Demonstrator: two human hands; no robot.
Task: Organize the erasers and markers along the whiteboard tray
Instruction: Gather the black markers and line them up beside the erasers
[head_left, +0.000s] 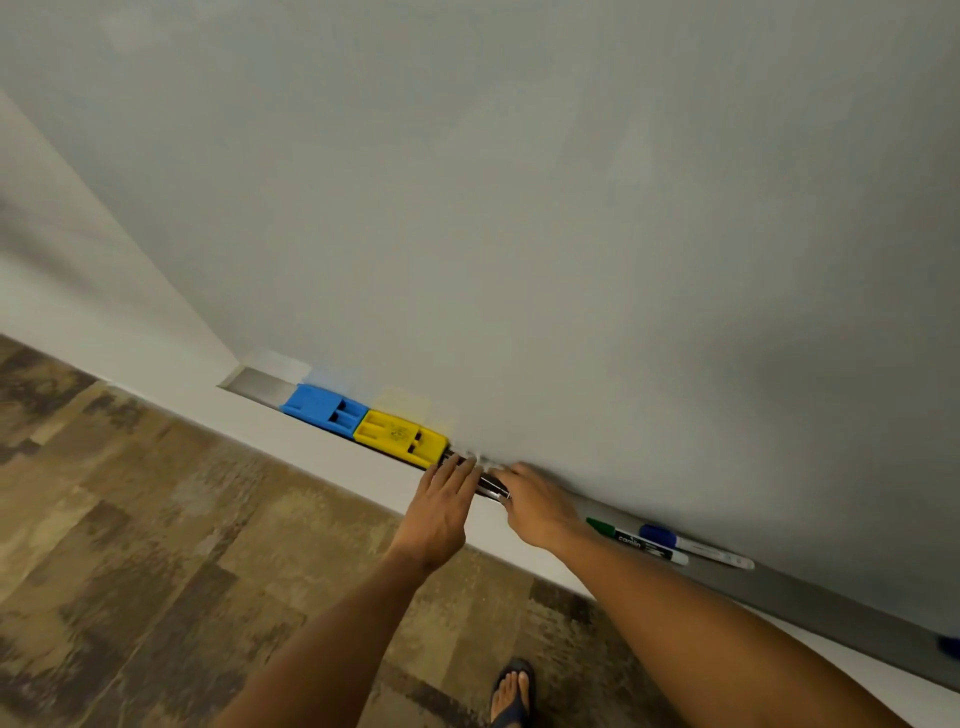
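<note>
A blue eraser (324, 408) and a yellow eraser (401, 435) lie end to end at the left end of the whiteboard tray (810, 603). Just right of the yellow eraser, a bundle of dark markers (492, 484) lies in the tray. My left hand (441, 506) rests with straight fingers on the bundle's left end. My right hand (537, 506) curls over its right end. Whether either hand grips the markers is hidden. Further right lie a green-capped marker (636, 543) and a blue-capped marker (693, 545).
The whiteboard (519, 208) fills the upper view. A white ledge (332, 441) runs below the tray. Patterned carpet (156, 545) covers the floor, with a sandalled foot (511, 693) at the bottom. A blue object (950, 646) shows at the far right edge of the tray.
</note>
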